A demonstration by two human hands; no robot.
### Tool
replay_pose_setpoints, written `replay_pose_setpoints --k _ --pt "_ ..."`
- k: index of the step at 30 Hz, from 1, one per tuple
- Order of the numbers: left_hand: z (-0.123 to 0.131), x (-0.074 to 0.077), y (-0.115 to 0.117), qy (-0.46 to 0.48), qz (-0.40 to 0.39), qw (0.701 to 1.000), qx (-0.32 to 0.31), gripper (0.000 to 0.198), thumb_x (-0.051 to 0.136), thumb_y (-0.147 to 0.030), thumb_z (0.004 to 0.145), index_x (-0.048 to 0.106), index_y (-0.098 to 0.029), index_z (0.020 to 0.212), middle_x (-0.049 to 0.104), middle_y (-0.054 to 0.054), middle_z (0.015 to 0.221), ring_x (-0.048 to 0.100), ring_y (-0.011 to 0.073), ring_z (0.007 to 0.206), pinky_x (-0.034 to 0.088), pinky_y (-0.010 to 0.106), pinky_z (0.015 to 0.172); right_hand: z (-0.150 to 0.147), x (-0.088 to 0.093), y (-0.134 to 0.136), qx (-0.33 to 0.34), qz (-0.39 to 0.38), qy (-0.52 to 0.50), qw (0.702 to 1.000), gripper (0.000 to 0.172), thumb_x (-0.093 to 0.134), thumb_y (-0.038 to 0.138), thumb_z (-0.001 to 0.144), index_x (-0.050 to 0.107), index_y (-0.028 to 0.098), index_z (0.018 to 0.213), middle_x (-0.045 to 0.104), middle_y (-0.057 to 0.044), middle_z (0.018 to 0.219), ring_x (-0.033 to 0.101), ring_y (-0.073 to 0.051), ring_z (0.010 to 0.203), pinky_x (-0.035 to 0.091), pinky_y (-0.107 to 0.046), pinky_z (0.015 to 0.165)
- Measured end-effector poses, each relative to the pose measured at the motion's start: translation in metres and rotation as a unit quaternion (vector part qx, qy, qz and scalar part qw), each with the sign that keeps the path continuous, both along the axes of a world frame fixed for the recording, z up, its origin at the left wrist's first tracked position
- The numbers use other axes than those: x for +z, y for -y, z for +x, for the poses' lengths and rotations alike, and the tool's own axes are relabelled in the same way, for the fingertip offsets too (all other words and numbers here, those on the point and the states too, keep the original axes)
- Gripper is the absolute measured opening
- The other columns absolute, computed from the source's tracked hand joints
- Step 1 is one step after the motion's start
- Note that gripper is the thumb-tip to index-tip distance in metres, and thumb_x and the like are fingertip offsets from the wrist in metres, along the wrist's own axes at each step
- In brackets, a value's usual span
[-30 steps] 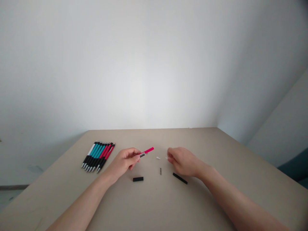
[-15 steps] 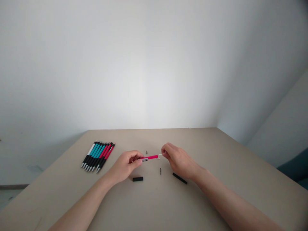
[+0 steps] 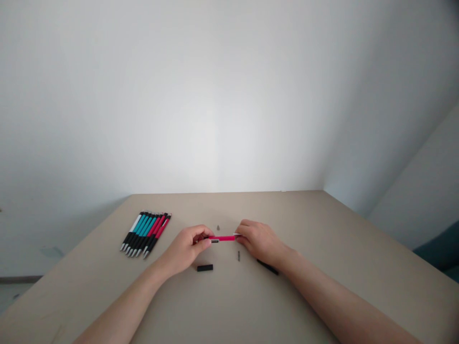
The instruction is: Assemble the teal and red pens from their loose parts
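Between thumb and fingers, my left hand (image 3: 191,246) holds a red pen barrel (image 3: 225,238) that points to the right. My right hand (image 3: 256,239) pinches a thin white piece (image 3: 236,234) at the barrel's right end; how far the two overlap is too small to tell. Below the hands, a short black tube (image 3: 205,268) lies on the left and a small grey metal piece (image 3: 238,256) in the middle. A longer black piece (image 3: 268,267) is partly covered by my right hand. A small grey cone tip (image 3: 218,228) lies behind the barrel.
Several pens with white, teal and red barrels and black grips (image 3: 147,231) lie side by side at the left of the beige table (image 3: 222,306). A pale wall (image 3: 215,95) rises behind the table's back edge. Something dark teal (image 3: 437,251) stands beyond the right edge.
My right hand has moved left and slightly down, bringing the white piece to the barrel's end. The red barrel has turned nearly level. It now hides more of the long black piece.
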State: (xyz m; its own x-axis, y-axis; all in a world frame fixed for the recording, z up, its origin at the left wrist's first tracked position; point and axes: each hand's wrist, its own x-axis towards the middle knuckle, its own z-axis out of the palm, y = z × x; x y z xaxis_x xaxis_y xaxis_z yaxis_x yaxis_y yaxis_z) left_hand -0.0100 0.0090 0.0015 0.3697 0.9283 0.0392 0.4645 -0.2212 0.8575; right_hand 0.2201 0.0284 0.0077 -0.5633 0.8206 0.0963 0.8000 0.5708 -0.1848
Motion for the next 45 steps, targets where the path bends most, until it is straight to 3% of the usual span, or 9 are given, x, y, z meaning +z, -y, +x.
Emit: replay_pose_setpoints --k 7,10,20,23,32,38,45 --pt "0.001 0.001 0.000 -0.001 -0.006 1.000 0.006 0.018 0.055 -0.031 0.080 0.061 -0.014 0.081 0.051 -0.002 0.067 0.043 0.0134 0.064 0.031 0.024 0.061 0.003 -0.004 0.000 -0.029 0.004 -0.002 1.000 0.016 0.054 0.021 0.088 0.065 0.020 0.100 0.063 -0.007 0.101 0.062 -0.018 0.084 0.038 -0.025 0.066" --pt "0.000 -0.001 -0.001 -0.001 0.000 1.000 0.004 0.017 0.055 -0.031 0.081 0.061 -0.014 0.082 0.052 -0.002 0.067 0.044 0.0135 0.064 0.032 0.024 0.061 0.004 -0.004 -0.001 -0.047 -0.007 0.003 0.999 0.014 0.056 0.023 0.087 0.065 0.020 0.097 0.065 -0.006 0.097 0.062 -0.019 0.085 0.038 -0.026 0.067" --pt "-0.002 -0.003 0.000 0.009 -0.003 1.000 0.000 0.015 0.055 -0.028 0.081 0.061 -0.014 0.082 0.052 -0.002 0.068 0.044 0.0130 0.064 0.032 0.024 0.061 0.004 -0.001 0.002 -0.027 0.011 -0.013 0.999 0.019 0.047 0.020 0.091 0.065 0.018 0.087 0.066 -0.006 0.086 0.061 -0.017 0.078 0.037 -0.025 0.064" --pt "-0.001 -0.002 0.000 0.011 -0.003 1.000 -0.001 0.014 0.054 -0.027 0.081 0.061 -0.015 0.082 0.052 -0.002 0.068 0.044 0.0128 0.064 0.031 0.024 0.061 0.004 0.000 0.003 -0.012 0.038 -0.076 0.996 0.021 0.044 0.019 0.093 0.065 0.017 0.092 0.065 -0.007 0.087 0.061 -0.017 0.079 0.041 -0.025 0.068" --pt "0.001 0.000 0.002 0.047 -0.028 0.998 -0.012 0.013 0.051 -0.028 0.084 0.055 -0.016 0.086 0.062 0.001 0.075 0.045 0.0114 0.059 0.033 0.023 0.058 0.004 0.005 0.014 0.080 0.131 -0.335 0.930 0.021 0.042 0.019 0.095 0.063 0.019 0.095 0.064 -0.008 0.088 0.060 -0.016 0.078 0.048 -0.027 0.070" --pt "0.000 -0.002 0.001 0.068 -0.038 0.996 -0.045 0.015 0.053 -0.030 0.086 0.054 -0.015 0.088 0.067 0.004 0.079 0.057 0.0157 0.074 0.039 0.026 0.070 -0.002 0.010 0.023 0.119 0.133 -0.375 0.910 0.022 0.043 0.019 0.095 0.064 0.019 0.100 0.065 -0.009 0.089 0.061 -0.016 0.079 0.049 -0.027 0.071" --pt "0.000 -0.001 0.002 0.071 -0.044 0.993 -0.079 0.015 0.053 -0.031 0.088 0.053 -0.015 0.087 0.069 0.007 0.083 0.059 0.0170 0.079 0.040 0.028 0.074 -0.005 0.008 0.023 0.131 0.138 -0.393 0.899 0.023 0.043 0.019 0.095 0.065 0.019 0.102 0.066 -0.010 0.091 0.062 -0.016 0.080 0.050 -0.027 0.070"
